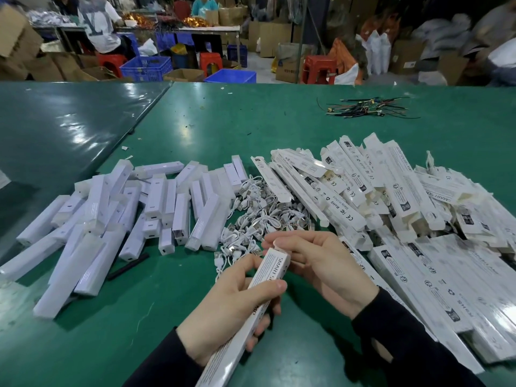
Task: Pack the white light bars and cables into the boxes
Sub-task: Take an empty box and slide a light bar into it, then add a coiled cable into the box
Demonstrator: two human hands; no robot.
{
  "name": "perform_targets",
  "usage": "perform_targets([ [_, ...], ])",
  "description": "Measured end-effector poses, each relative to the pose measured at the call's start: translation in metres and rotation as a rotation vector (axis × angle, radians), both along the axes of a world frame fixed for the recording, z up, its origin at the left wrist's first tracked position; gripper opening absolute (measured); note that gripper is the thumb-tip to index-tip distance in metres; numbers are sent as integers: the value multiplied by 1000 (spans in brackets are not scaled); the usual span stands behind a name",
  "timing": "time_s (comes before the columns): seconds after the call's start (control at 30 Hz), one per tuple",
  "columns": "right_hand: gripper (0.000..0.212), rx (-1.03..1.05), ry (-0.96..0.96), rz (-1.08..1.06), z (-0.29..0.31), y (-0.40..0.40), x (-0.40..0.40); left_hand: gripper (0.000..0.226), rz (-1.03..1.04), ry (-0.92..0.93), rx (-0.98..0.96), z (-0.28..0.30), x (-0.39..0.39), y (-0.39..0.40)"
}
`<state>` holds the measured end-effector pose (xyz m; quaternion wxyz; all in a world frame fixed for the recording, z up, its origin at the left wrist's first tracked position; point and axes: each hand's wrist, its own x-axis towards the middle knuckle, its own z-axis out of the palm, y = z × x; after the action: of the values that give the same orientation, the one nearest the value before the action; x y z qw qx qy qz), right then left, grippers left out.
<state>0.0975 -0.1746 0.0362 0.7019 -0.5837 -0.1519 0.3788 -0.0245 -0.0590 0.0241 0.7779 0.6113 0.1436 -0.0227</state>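
On the green table [279, 113], head view: a long white box [252, 308] printed "SMART" is held above the near table edge, slanting from lower left up toward the centre. Left hand [231, 311] grips the box along its middle, fingers curled beneath and thumb laid across the printed top face. Right hand [315, 261] pinches the upper end of the same box, thumb and fingertips pressed at the end flap; whether the flap is fully closed cannot be told. Both wrists show dark sleeves [413, 339].

White light bars [117, 216] lie in a loose heap to the left of the hands, overlapping one another at varied angles. A pile of coiled white cables [257, 213] sits just beyond the hands, between the bars and the box stock. Flat and part-formed white boxes [391, 196] are heaped to the right, with a neater stack [435, 289] nearest the right forearm. A black strip [128, 266] lies on the table beside the bars. A bundle of thin coloured wires [365, 107] rests well apart at the far side. Beyond the table: blue crates [146, 68], red stools [318, 69], cardboard cartons and seated people, blurred.
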Motion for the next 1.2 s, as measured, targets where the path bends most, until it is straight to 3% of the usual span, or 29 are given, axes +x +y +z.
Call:
perform_targets([
  [0.2, 18, 8, -13, 18, -4, 2, -3, 27, -3, 60, 40, -1, 0, 0],
  [0.6, 17, -24, -64, 60, -6, 1, -2, 25, -36, 91, 0, -2, 0, 2],
  [0.8, 26, -72, -438, 76, -8, 3, -7, 28, -68, 62, -87, 2, -1, 7],
  [0.87, 19, -98, -580, 97, -10, 2, -9, 31, -36, 67, -91, 1, 0, 8],
  [0.93, 19, -140, -625, 120, -14, 3, -11, 31, -5, 82, -120, 0, 2, 7],
  [1.07, 18, -39, -277, 57, -18, 10, -10, 43, 2, 84, -352, 6, 5, 11],
  [1.13, 15, 32, -73, -29, -17, 11, -7, 38, -2, 14, -418, 10, 5, 14],
  [1.2, 14, 74, 90, -49, -13, 12, -6, 35, 94, -4, -284, 11, 4, 12],
])
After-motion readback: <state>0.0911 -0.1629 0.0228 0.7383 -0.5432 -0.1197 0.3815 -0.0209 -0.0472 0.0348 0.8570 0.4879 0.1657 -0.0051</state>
